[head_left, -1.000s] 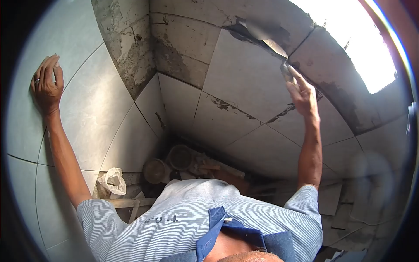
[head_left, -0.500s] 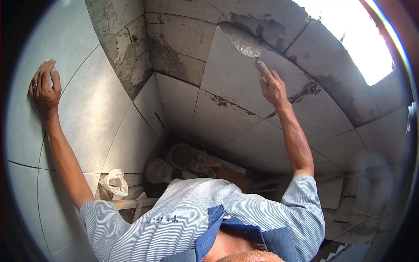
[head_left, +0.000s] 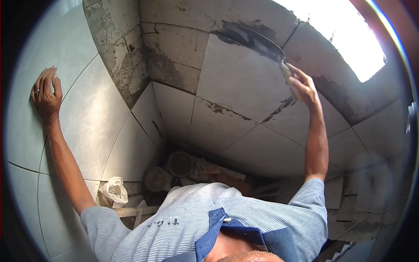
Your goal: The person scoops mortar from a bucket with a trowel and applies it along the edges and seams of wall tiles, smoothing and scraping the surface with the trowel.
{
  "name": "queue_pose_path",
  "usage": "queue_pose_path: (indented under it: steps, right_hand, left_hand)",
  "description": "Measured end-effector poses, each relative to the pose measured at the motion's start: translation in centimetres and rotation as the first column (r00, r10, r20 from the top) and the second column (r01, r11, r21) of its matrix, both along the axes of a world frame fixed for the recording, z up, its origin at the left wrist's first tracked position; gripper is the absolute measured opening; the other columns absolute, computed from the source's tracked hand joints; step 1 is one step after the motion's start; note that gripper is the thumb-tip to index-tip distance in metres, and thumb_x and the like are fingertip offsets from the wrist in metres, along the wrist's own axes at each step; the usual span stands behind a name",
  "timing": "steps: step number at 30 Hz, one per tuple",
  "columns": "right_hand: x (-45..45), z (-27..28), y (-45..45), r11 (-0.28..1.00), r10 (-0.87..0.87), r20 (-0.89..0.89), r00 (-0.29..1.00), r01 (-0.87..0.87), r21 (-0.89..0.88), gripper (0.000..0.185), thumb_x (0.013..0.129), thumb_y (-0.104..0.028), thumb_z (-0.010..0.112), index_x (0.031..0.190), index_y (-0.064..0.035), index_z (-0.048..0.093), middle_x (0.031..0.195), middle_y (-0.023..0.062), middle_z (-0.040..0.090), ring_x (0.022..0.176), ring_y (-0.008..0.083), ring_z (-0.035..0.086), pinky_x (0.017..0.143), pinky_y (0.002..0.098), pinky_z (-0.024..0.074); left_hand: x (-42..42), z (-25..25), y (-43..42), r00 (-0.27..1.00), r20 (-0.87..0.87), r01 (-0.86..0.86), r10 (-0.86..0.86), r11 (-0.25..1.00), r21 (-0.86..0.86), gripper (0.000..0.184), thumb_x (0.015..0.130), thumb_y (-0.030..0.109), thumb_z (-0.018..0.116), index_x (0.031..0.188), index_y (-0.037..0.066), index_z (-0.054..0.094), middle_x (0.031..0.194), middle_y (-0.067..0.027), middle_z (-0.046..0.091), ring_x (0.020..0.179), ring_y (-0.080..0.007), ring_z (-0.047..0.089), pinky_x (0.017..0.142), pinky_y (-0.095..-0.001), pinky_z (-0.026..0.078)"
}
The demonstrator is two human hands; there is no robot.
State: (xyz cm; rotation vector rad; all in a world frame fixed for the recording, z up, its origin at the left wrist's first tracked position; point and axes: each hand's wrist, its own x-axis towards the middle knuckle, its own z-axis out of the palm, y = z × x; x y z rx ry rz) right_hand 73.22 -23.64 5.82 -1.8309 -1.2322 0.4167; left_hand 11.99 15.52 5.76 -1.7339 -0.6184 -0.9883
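My right hand (head_left: 306,89) grips a trowel (head_left: 267,46) by its light handle, fingers wrapped around it. The dark blade is seen nearly edge-on along the top edge of a large pale wall tile (head_left: 240,78). Dark wet mortar (head_left: 232,32) lies on the wall by the blade, and more is smeared at the tile's lower right edge. Out to the left, my left hand (head_left: 46,95), with a ring on one finger, rests open against the tiled left wall (head_left: 98,118), its fingers extended and slightly bent. It holds nothing.
Rough bare cement (head_left: 115,43) shows in the corner above the tiles. A bright opening (head_left: 345,35) is at upper right. Round buckets (head_left: 180,163) and debris stand low in the corner. A crumpled white bag (head_left: 114,191) sits near a wooden bar (head_left: 131,212) at my left side.
My right hand has moved right with the trowel. The blade has turned from showing its broad face to nearly edge-on along the tile's top. My left hand stays on the wall.
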Motion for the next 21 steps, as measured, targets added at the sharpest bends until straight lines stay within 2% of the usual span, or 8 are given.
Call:
queue_pose_path:
  steps: [3,4,5,8,10,12,18,21]
  right_hand:
    - [0.7,-5.5,-0.6,0.994,-0.089,0.095,0.991,0.083,0.064,0.055,0.086,-0.011,0.064,0.139,-0.0050,0.051,0.091,0.0077,0.063,0.076,0.0148,0.058,0.063,0.0265,0.0459]
    - [0.4,-7.1,-0.4,0.988,-0.102,0.461,0.882,0.035,0.153,0.055,0.086,-0.006,0.064,0.139,-0.0066,0.051,0.093,0.0098,0.064,0.078,0.0183,0.061,0.066,0.0291,0.0480]
    - [0.2,-8.3,-0.3,0.976,-0.137,0.756,0.640,-0.042,0.213,0.056,0.086,-0.001,0.063,0.139,-0.0083,0.051,0.095,0.0119,0.066,0.080,0.0219,0.064,0.068,0.0316,0.0501]
    - [-0.5,-10.6,-0.4,0.974,-0.137,0.686,0.714,-0.030,0.226,0.057,0.084,-0.001,0.066,0.139,-0.0108,0.052,0.098,0.0152,0.067,0.088,0.0267,0.066,0.075,0.0350,0.0520]
    - [-0.5,-8.7,-1.4,0.975,-0.105,0.630,0.770,-0.045,0.218,0.054,0.085,-0.003,0.065,0.137,-0.0098,0.054,0.104,0.0156,0.067,0.090,0.0255,0.066,0.079,0.0342,0.0519]
    - [-1.2,-5.1,-3.0,0.996,-0.084,0.396,0.915,0.084,0.017,0.050,0.086,-0.006,0.064,0.135,-0.0084,0.056,0.108,0.0163,0.067,0.091,0.0252,0.067,0.082,0.0340,0.0514]
    - [-4.5,-2.4,-1.6,0.996,-0.072,0.613,0.787,0.028,0.080,0.051,0.088,-0.009,0.061,0.137,-0.0094,0.053,0.113,0.0180,0.066,0.097,0.0289,0.066,0.084,0.0360,0.0505]
    - [-7.5,-2.1,2.1,0.998,-0.052,0.674,0.737,0.063,0.009,0.049,0.089,-0.011,0.059,0.138,-0.0102,0.051,0.106,0.0188,0.065,0.099,0.0338,0.064,0.088,0.0391,0.0495]
  left_hand:
    - [0.0,0.0,0.2,1.000,0.010,-0.019,0.019,1.000,0.004,0.013,0.091,0.008,0.062,0.102,0.012,0.068,0.103,0.0021,0.071,0.101,-0.0156,0.067,0.086,-0.0288,0.053]
    - [-0.1,0.0,0.2,1.000,0.006,-0.019,0.019,1.000,0.006,0.014,0.091,0.008,0.062,0.102,0.012,0.068,0.103,0.0023,0.071,0.101,-0.0156,0.067,0.086,-0.0289,0.053]
    - [-0.1,-0.1,0.3,1.000,0.004,-0.017,0.017,1.000,0.007,0.014,0.091,0.008,0.062,0.103,0.012,0.068,0.103,0.0025,0.071,0.100,-0.0157,0.067,0.086,-0.0290,0.053]
    - [-0.5,0.0,0.6,0.999,-0.022,0.025,-0.025,1.000,-0.005,0.014,0.091,0.008,0.061,0.103,0.012,0.068,0.104,0.0028,0.071,0.100,-0.0158,0.067,0.086,-0.0289,0.053]
    - [-0.5,0.1,0.6,1.000,-0.021,0.012,-0.012,1.000,-0.006,0.014,0.091,0.008,0.062,0.103,0.012,0.068,0.103,0.0027,0.071,0.100,-0.0159,0.067,0.086,-0.0290,0.053]
    - [-0.2,0.1,0.3,1.000,-0.031,0.004,-0.004,1.000,-0.011,0.014,0.091,0.008,0.062,0.103,0.012,0.068,0.103,0.0026,0.071,0.100,-0.0160,0.067,0.086,-0.0291,0.053]
    - [-0.3,-0.2,0.1,0.999,-0.016,-0.050,0.049,0.999,-0.013,0.015,0.092,0.013,0.061,0.104,0.016,0.069,0.106,0.0057,0.071,0.103,-0.0139,0.066,0.088,-0.0280,0.050]
    - [-0.3,-0.1,0.6,0.999,-0.013,-0.031,0.031,0.999,-0.010,0.015,0.092,0.013,0.061,0.104,0.016,0.069,0.106,0.0062,0.071,0.104,-0.0136,0.066,0.088,-0.0280,0.050]
